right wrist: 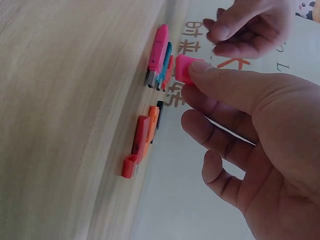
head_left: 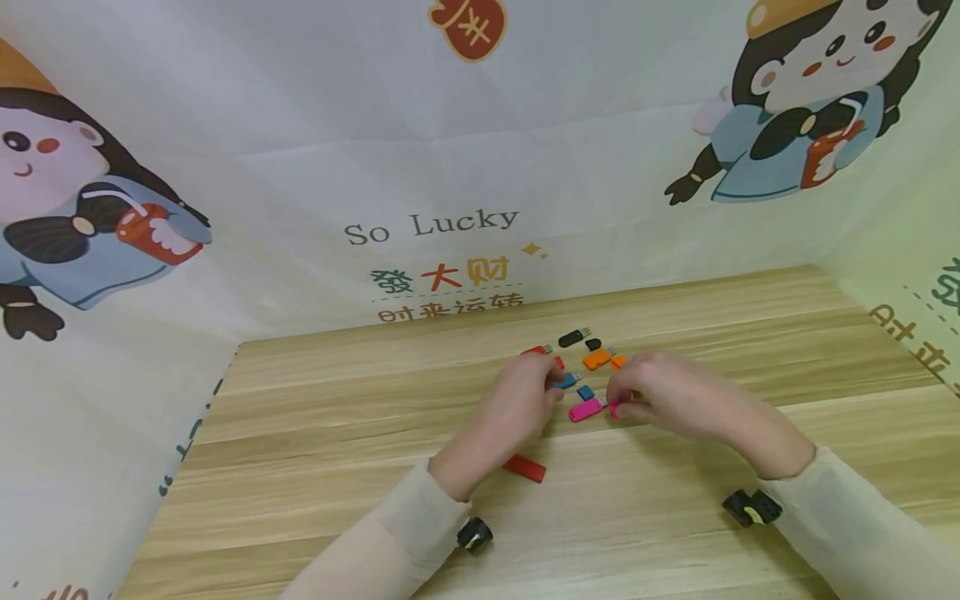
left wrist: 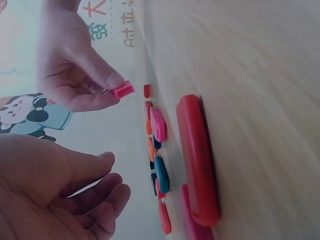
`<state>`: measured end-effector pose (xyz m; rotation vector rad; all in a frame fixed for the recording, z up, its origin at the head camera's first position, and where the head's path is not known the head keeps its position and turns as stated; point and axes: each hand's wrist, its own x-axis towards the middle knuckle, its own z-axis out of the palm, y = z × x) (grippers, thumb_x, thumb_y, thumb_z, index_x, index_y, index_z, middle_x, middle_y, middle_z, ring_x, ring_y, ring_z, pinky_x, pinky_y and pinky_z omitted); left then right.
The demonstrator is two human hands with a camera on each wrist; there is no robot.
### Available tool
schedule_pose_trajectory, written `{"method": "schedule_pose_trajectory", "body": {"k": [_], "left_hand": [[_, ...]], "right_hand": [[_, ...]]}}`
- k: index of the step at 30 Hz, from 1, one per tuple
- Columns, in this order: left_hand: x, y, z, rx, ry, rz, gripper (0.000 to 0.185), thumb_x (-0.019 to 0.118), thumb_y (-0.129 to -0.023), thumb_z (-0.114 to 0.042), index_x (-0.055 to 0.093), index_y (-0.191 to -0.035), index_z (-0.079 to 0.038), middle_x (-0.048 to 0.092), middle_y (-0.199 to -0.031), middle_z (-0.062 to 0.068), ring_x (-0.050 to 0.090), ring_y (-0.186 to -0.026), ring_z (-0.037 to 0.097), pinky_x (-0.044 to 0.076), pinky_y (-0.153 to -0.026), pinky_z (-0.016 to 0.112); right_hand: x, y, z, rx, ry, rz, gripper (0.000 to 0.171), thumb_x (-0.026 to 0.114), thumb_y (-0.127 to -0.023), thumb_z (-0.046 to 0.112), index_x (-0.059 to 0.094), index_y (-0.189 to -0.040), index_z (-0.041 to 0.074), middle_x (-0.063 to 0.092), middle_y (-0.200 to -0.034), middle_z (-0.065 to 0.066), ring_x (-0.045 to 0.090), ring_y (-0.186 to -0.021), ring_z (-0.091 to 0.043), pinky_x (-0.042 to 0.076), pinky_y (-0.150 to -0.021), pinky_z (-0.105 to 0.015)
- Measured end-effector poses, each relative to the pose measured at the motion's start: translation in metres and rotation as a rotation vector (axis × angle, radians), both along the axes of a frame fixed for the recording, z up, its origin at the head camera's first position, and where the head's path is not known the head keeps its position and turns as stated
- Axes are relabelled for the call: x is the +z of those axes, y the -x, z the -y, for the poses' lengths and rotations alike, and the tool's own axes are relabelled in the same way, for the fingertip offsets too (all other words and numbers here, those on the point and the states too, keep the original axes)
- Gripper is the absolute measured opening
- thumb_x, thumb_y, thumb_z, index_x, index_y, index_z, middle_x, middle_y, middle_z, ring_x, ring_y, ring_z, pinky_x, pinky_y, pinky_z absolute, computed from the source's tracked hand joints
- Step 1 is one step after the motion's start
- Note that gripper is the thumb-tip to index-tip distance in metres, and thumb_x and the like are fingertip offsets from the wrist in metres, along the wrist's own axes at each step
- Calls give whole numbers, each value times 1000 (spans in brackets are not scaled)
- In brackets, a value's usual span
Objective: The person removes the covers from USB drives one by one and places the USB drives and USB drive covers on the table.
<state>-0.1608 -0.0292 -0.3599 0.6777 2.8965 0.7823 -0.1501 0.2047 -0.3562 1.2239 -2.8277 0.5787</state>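
Note:
My right hand (head_left: pixel 671 392) pinches a small pink cap (right wrist: pixel 184 69) between thumb and index finger, above the table. The matching pink USB stick (head_left: pixel 587 410) lies just left of it, metal plug bare. My left hand (head_left: pixel 522 398) holds nothing, its fingers loosely bent and the thumb apart from them in the left wrist view. It hovers by a blue USB stick (head_left: pixel 566 381), partly covering it in the head view. A blue cap (head_left: pixel 585 392) lies beside that stick. Behind are an orange USB stick (head_left: pixel 597 359) and its orange cap (head_left: pixel 618 362).
Farther back lie a black USB stick (head_left: pixel 572 337), its black cap (head_left: pixel 593 344) and a red USB stick (head_left: pixel 536 351) with a red cap (head_left: pixel 558 363). Another red stick (head_left: pixel 527 468) lies beside my left wrist. In the right wrist view, a red stick (right wrist: pixel 140 134) lies nearer the right hand.

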Motion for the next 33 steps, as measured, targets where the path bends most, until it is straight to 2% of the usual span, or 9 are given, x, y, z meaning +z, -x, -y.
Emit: {"method": "schedule_pose_trajectory", "body": {"k": [7,13,26,33], "left_hand": [[-1,-7,15,0,17,-74,16,75,-99,-8,76,-114,-1,73,-106,9,66,-94,22,58,-86,34],[-1,-13,27,11,43,-162,18,78,-99,-13,76,-115,-4,74,-112,10,69,-106,29,56,-97,42],[2,-18,58,78,27,-205,20,80,-97,-16,77,-113,-3,74,-109,10,68,-101,28,56,-93,44],[2,-20,74,87,-4,-244,19,82,-96,-15,77,-108,-2,73,-102,9,68,-95,26,58,-88,42]], "right_hand": [[-6,5,1,13,-12,67,13,84,-92,11,77,-89,21,69,-86,16,62,-78,-2,56,-70,-27],[-10,7,2,36,-11,91,12,83,-93,10,77,-90,19,70,-87,15,63,-80,-3,58,-72,-29],[-15,13,2,37,-5,139,11,80,-95,8,78,-92,17,70,-87,15,62,-78,-2,58,-72,-28],[-15,15,3,21,-8,181,13,78,-96,4,79,-90,16,72,-85,14,61,-75,0,57,-69,-25]]}}
